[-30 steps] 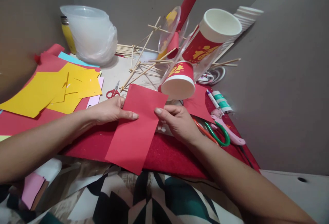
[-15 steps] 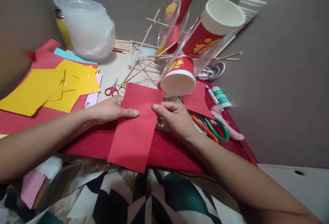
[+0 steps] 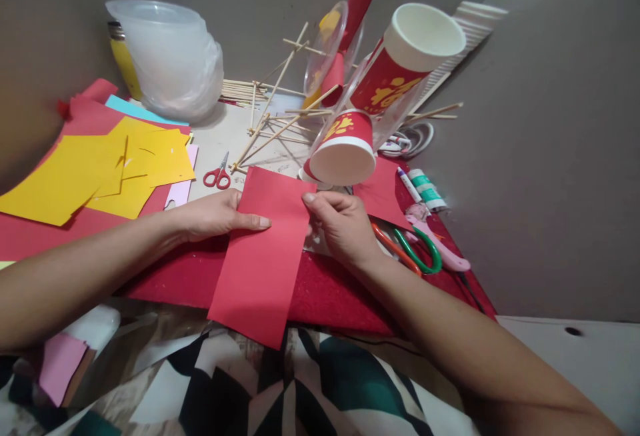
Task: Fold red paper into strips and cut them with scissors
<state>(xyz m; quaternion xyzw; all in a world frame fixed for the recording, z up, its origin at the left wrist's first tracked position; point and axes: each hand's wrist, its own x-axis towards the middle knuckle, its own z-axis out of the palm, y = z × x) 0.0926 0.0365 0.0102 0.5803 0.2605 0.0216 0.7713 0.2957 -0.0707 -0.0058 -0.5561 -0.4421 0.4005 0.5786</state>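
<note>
A rectangular sheet of red paper (image 3: 265, 256) is held up in front of me, its lower end hanging past the table's front edge. My left hand (image 3: 225, 213) grips its left side, thumb flat on the face and fingers behind. At the upper right edge, my right hand (image 3: 343, 223) pinches the sheet between thumb and fingers. Just beyond stand paper cups (image 3: 345, 159) with red and yellow print, joined to clear plastic pieces. Small red-handled scissors (image 3: 217, 173) lie left of the sheet's top.
Wooden sticks form a frame (image 3: 270, 116) behind the paper. Yellow sheets (image 3: 65, 173) lie left, near a translucent plastic tub (image 3: 165, 56). On the right are green-handled scissors (image 3: 430, 256), a pink glue gun (image 3: 450, 255), a marker (image 3: 409, 185) and a coiled white cable (image 3: 417, 139).
My right hand has slid a little up along the paper's right edge. The sheet has dropped slightly toward me; my left hand keeps nearly the same hold.
</note>
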